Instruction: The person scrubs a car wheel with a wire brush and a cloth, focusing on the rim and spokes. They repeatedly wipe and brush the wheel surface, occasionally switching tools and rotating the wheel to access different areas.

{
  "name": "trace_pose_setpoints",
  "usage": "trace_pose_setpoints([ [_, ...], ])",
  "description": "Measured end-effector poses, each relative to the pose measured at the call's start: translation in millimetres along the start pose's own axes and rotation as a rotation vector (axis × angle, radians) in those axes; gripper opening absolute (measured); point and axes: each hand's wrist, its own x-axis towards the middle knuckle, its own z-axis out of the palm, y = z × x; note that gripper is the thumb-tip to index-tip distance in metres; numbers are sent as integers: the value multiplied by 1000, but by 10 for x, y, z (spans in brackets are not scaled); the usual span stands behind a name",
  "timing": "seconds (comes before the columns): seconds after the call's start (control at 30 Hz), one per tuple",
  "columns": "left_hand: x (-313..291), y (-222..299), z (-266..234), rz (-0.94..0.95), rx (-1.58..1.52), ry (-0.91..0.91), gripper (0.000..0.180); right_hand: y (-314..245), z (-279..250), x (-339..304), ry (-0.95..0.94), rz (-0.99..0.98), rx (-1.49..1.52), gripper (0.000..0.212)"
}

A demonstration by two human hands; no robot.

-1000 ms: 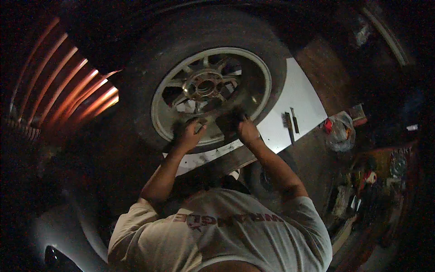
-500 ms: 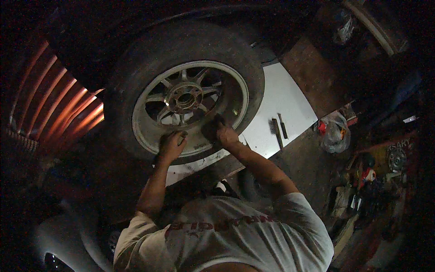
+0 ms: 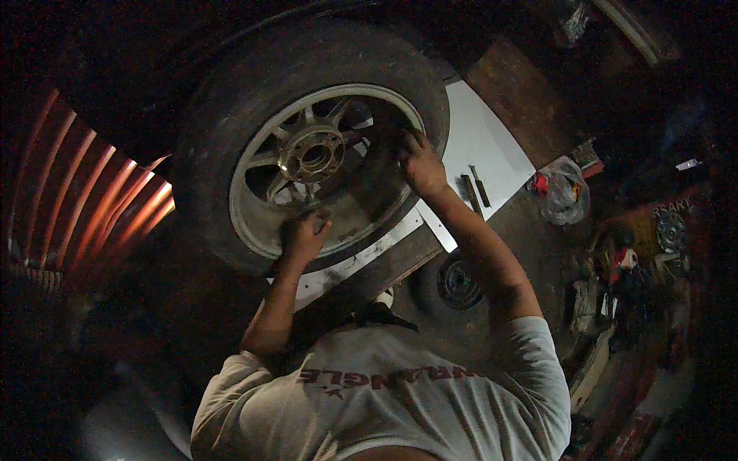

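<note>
A large wheel with its black tyre [image 3: 223, 100] lies tilted in front of me, its spoked alloy rim [image 3: 254, 244] facing up. My left hand [image 3: 304, 240] is over the near-left part of the rim, fingers curled together above the rim's inner wall. At the right side of the rim, my right hand [image 3: 423, 165] has its fingers bent in against the inner edge. Dark shadow hides those fingertips, and I cannot make out what either hand pinches. The rim's rusty hub centre [image 3: 314, 155] shows between the spokes.
Under the wheel's right side lies a white board [image 3: 492, 138] with a wire brush [image 3: 470, 194] and a slim hand tool [image 3: 480, 187]. To its right sit a clear plastic bag [image 3: 567, 192] and a cluttered pile [image 3: 615, 292]. A smaller wheel [image 3: 460, 281] stands below my right forearm.
My right hand has moved up and right along the rim, from its lower part to its right side. My left hand has shifted slightly right. The whole view has shifted a little.
</note>
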Motion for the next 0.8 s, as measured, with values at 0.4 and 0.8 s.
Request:
trace_pose_setpoints([
  [0.4, 28, 131, -63, -84, 32, -172, 30, 131, 1043, -788, -122, 111, 56, 34],
  [0.8, 248, 220, 115, -200, 9, -211, 61, 129, 557, -508, 287, 324, 250, 41],
])
